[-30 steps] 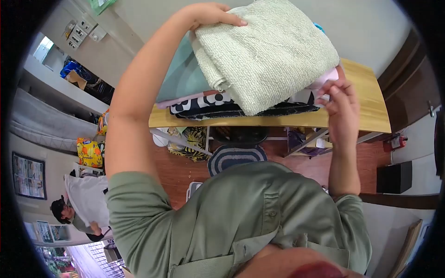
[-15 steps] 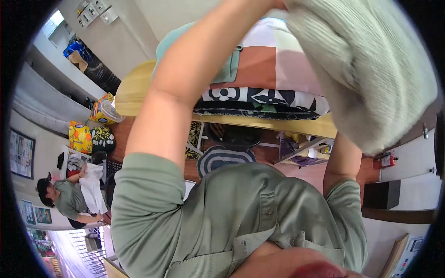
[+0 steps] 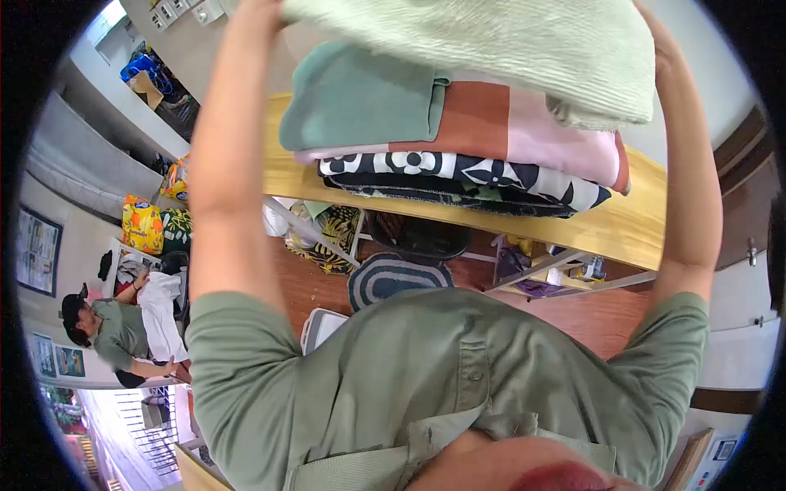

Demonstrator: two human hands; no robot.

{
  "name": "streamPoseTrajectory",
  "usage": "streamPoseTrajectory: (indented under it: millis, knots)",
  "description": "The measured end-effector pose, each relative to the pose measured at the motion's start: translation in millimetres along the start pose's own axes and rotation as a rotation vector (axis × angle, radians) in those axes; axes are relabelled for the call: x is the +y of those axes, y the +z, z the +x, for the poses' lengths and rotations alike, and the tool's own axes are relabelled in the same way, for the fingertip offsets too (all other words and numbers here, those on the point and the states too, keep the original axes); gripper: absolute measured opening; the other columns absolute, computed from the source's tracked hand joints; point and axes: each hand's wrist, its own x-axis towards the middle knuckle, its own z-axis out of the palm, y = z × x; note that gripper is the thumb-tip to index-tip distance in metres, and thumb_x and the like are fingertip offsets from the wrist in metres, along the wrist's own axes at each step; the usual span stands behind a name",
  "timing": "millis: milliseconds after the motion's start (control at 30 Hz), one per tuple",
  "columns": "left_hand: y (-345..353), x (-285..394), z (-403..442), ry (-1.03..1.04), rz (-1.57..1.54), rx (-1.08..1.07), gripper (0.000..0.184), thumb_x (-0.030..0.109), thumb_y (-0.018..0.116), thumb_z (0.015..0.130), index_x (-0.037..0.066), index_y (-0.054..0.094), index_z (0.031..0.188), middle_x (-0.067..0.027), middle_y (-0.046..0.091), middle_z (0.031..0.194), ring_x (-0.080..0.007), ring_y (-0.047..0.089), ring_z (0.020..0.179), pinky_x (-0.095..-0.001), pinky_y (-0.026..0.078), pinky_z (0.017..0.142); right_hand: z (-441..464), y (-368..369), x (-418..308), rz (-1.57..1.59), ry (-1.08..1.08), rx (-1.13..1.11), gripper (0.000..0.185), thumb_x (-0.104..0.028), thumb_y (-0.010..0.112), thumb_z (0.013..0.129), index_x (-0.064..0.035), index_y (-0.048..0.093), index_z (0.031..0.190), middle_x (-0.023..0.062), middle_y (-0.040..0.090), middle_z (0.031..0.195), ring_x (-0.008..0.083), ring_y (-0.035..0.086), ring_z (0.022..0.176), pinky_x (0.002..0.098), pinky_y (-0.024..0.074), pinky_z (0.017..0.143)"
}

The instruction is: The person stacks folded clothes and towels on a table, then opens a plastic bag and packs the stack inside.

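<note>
A pale green ribbed cloth (image 3: 499,41) stretches across the top of the head view, folded over at its right end. My left hand (image 3: 264,10) grips its left end at the frame's top edge, the fingers mostly out of view. At the opposite end my right hand (image 3: 663,53) holds the cloth's side, its fingers partly hidden behind the fabric. Just below the cloth lies a stack of folded textiles: a grey-green folded cloth (image 3: 360,98) on a pink, rust and white blanket (image 3: 475,123), above a black-and-white flower-patterned one (image 3: 426,165).
The stack rests on a wooden table (image 3: 634,204). Beneath are a black basket (image 3: 422,233), an oval striped rug (image 3: 399,280) and a shelf with small items. To the left, a seated person (image 3: 119,327) handles white cloth (image 3: 164,315), near yellow bags (image 3: 142,222).
The pale green cloth has gone from bunched up at the right to spread across above the stack. My arms have moved apart, and more of the folded stack shows.
</note>
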Motion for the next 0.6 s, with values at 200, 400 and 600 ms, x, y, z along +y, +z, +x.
streamPoseTrajectory:
  millis: [200, 400, 600]
  knots:
    - [-143, -102, -48, -0.513, 0.184, -0.055, 0.041, 0.029, 0.052, 0.085, -0.001, 0.051, 0.113, -0.0121, 0.057, 0.109, -0.0188, 0.057, 0.097, -0.0298, 0.046, 0.085, -2, -46, 105, -0.108, 0.271, 0.155, 0.048, -0.031, 0.063, 0.078, 0.0056, 0.051, 0.106, 0.0132, 0.06, 0.091, 0.0199, 0.06, 0.078, 0.0331, 0.0521, 0.07]
    - [-118, -114, -38, -0.375, 0.017, 0.077, 0.048, 0.03, 0.061, 0.08, -0.002, 0.05, 0.114, -0.012, 0.06, 0.103, -0.0191, 0.06, 0.092, -0.0313, 0.05, 0.078, -17, -8, 87, 0.197, 0.162, -0.018, 0.039, -0.029, 0.062, 0.079, 0.0038, 0.056, 0.099, 0.0146, 0.062, 0.088, 0.0196, 0.064, 0.071, 0.0274, 0.0551, 0.062]
    - [-95, -89, -20, -0.354, 0.396, 0.049, 0.045, 0.027, 0.061, 0.08, -0.003, 0.05, 0.112, -0.0139, 0.06, 0.102, -0.0195, 0.062, 0.085, -0.0317, 0.053, 0.073, -16, -3, 93, 0.377, 0.333, -0.018, 0.029, -0.016, 0.06, 0.08, 0.0063, 0.055, 0.098, 0.0162, 0.063, 0.085, 0.0209, 0.064, 0.069, 0.0293, 0.0558, 0.062]
